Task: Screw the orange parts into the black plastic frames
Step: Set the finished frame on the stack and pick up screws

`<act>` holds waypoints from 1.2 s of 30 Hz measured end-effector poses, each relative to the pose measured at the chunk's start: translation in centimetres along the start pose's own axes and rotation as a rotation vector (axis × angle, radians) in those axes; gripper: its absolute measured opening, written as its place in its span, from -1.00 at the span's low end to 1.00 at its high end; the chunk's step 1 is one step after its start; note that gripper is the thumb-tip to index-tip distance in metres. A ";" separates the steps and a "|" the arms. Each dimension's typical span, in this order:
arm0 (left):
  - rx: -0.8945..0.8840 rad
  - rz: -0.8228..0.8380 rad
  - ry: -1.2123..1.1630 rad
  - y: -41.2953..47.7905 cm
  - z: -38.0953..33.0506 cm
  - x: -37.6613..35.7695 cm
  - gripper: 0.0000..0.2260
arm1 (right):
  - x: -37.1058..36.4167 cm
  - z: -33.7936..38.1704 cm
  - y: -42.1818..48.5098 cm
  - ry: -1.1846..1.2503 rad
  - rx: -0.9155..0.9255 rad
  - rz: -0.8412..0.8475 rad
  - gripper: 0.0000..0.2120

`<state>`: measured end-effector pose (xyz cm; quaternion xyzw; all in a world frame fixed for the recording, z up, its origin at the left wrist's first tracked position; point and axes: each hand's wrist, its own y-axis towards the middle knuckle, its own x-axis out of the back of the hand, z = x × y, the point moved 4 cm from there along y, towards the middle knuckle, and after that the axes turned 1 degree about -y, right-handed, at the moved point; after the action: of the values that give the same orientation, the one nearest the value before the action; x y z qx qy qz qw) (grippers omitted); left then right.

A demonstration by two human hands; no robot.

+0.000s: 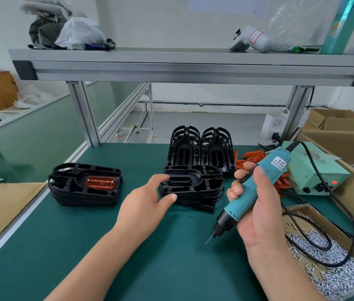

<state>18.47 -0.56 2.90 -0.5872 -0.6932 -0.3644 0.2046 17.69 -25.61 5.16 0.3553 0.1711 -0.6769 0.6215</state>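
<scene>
A stack of bare black frames (195, 187) lies at the middle of the green mat. My left hand (148, 203) reaches its left end, fingers and thumb spread round the top frame's edge without clearly closing on it. My right hand (256, 205) grips a teal electric screwdriver (252, 192), bit pointing down-left above the mat. At the left sits another stack of black frames (67, 190) whose top one carries an orange part (100, 182). Loose orange parts (254, 156) lie behind my right hand. Two black frames (202, 148) stand upright at the back.
A cardboard box of silver screws (332, 263) sits at the right, the screwdriver's black cable looping over it. A pale green power unit (315, 170) stands behind it. An aluminium shelf (193, 66) spans overhead. Cardboard sheet (2, 205) lies off the mat's left edge.
</scene>
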 end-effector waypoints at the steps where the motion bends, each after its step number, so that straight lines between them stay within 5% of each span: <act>1: -0.073 0.007 0.088 -0.1 -0.6 -0.3 -0.65 | 0.0 0.0 0.0 0.000 -0.001 0.003 -0.88; 9: -0.227 0.011 0.357 0.1 -3.2 -2.0 -0.77 | -0.1 0.1 0.0 -0.001 0.001 0.000 -0.88; 24: -0.233 -0.043 0.200 -0.7 -2.4 1.3 -0.83 | 0.2 0.3 0.2 0.016 0.026 -0.017 -0.85; 36: -0.095 0.580 -0.006 -1.1 2.3 5.9 -0.81 | 0.6 0.5 0.0 0.048 0.004 -0.090 -0.88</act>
<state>16.43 5.03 5.34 -0.7710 -0.4789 -0.3209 0.2704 17.52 -26.41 5.09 0.3644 0.2006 -0.6959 0.5854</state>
